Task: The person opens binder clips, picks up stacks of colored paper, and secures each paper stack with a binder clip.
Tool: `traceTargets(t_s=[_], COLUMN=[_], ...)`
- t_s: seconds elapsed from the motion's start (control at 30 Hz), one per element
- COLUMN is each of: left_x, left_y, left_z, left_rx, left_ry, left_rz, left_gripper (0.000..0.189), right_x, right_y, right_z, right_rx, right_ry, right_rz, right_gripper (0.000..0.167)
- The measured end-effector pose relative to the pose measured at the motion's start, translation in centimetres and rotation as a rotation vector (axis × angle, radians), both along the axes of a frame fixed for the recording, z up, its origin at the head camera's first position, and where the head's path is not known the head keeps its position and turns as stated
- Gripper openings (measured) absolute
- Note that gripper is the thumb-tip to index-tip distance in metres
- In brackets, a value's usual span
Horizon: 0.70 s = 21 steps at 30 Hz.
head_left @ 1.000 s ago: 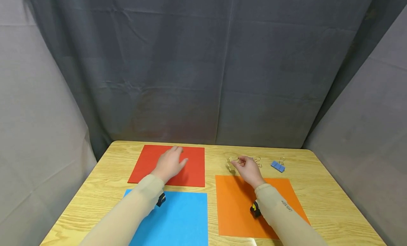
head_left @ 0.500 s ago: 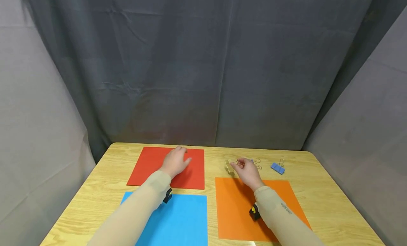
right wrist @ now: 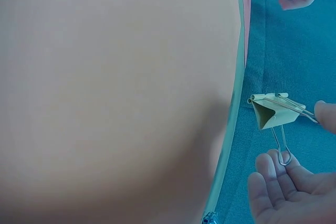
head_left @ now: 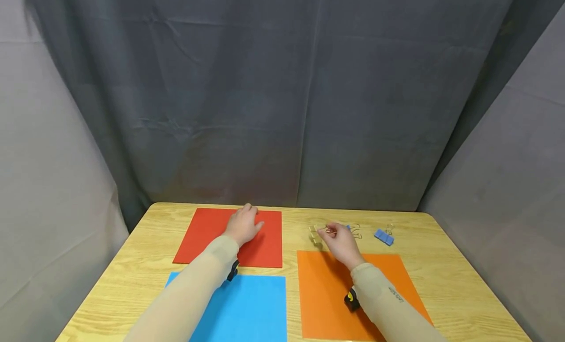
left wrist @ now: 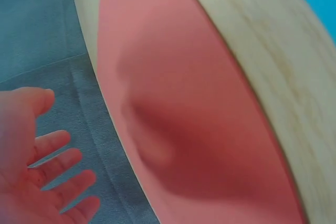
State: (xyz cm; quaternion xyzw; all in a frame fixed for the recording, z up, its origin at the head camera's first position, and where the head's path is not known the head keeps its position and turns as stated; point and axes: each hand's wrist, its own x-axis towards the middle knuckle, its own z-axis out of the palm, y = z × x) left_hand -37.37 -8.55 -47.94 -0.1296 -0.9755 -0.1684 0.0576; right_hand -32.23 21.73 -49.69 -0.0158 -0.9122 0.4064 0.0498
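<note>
Over the orange sheet's [head_left: 326, 298] far edge, my right hand [head_left: 340, 244] pinches a pale yellow binder clip [head_left: 314, 235] by its wire handles. In the right wrist view the yellow clip [right wrist: 281, 114] hangs between the thumb on one handle and the fingertips at the other, with its mouth facing left. Above the red sheet [head_left: 212, 229] my left hand [head_left: 243, 228] is held with fingers spread. The left wrist view shows that left hand [left wrist: 31, 156] holding nothing, its shadow on the red surface.
A blue binder clip [head_left: 384, 237] lies on the wooden table [head_left: 450, 283] at the right. Another blue clip [head_left: 348, 227] shows partly behind my right hand, wire handles to its right. A blue sheet [head_left: 251, 307] lies in front of the red one. Grey curtains [head_left: 229, 111] stand behind.
My left hand has shifted slightly to the right over the red sheet. The right hand still pinches the yellow binder clip in nearly the same place. The head view has tilted up a little.
</note>
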Motion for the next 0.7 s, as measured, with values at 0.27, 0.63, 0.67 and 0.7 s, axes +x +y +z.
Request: traceTargets(t_s=[0.27, 0.63, 0.67, 0.7], left_x=[-1.6, -2.9, -3.0, -3.1], left_y=[-0.2, -0.8, -0.8, -0.8], left_z=[-1.6, -2.1, -2.1, -2.0], left_rx=[-0.034, -0.057, -0.06, -0.064], left_ry=[-0.015, -0.068, -0.074, -0.079], left_rz=[-0.02, -0.014, -0.011, -0.01], left_gripper=[0.05, 0.057, 0.058, 0.059], right_x=[0.1, 0.6, 0.7, 0.6], right_y=[0.0, -0.2, -0.3, -0.3], right_z=[0.0, 0.3, 0.3, 0.3], right_rx=[-0.008, -0.008, -0.01, -0.011], right_ry=[0.018, 0.035, 0.035, 0.034], right_rz=[0.0, -0.004, -0.004, -0.005], right_gripper=[0.056, 0.057, 0.057, 0.056])
